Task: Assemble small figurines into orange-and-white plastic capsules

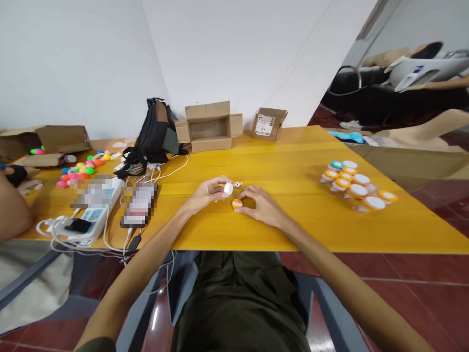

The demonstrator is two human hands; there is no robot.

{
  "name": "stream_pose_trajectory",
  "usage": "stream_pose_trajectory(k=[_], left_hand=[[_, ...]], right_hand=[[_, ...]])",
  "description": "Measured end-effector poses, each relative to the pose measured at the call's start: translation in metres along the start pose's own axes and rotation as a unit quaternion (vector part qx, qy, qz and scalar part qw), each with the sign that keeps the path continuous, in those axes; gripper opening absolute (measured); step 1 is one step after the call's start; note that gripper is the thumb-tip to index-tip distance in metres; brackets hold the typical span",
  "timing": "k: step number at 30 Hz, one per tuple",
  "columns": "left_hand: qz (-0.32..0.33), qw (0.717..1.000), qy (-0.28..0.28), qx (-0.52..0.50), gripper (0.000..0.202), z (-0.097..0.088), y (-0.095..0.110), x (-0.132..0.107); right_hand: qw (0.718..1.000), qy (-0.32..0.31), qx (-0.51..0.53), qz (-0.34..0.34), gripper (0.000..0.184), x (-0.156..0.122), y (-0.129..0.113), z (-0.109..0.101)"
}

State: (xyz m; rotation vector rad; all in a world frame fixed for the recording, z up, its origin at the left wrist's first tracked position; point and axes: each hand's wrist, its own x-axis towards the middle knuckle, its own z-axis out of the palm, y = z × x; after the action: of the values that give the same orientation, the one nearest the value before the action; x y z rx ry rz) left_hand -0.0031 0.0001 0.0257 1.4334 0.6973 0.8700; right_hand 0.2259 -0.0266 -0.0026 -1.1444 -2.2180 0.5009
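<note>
Near the middle of the table, my left hand (210, 192) is closed, with a small white round cap (228, 189) pinched at its fingertips. Just right of that cap a small white piece with dark spots (238, 184) shows; whether it touches anything I cannot tell. My right hand (261, 204) curves its thumb and fingers round a small orange round lid (237, 204) with pale spots on its face. The lid is low, close to the tabletop, and the two hands are a short gap apart.
On the right of the yellow table (293, 161) stand several clear jars with white, orange and teal lids (361, 190). Cardboard boxes (210, 128) and a black backpack (156, 132) are at the back. A phone (139, 204), power strip (97, 215) and cables lie left. Another person's arm (12, 205) is far left.
</note>
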Motion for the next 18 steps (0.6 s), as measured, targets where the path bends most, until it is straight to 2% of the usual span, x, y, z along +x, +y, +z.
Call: stream_pose_trajectory(k=[4, 10, 18], left_hand=[[-0.001, 1.0, -0.016, 0.024, 0.045, 0.001, 0.0, 0.0], [0.028, 0.998, -0.008, 0.062, 0.043, -0.001, -0.005, 0.002], [0.058, 0.983, 0.002, 0.176, 0.039, 0.001, -0.009, 0.005]], right_hand=[[1.0, 0.005, -0.012, 0.013, 0.021, 0.0, -0.003, 0.001], [0.999, 0.016, -0.016, 0.025, 0.023, 0.0, -0.008, 0.0], [0.999, 0.023, -0.008, 0.036, 0.025, 0.002, -0.012, 0.0]])
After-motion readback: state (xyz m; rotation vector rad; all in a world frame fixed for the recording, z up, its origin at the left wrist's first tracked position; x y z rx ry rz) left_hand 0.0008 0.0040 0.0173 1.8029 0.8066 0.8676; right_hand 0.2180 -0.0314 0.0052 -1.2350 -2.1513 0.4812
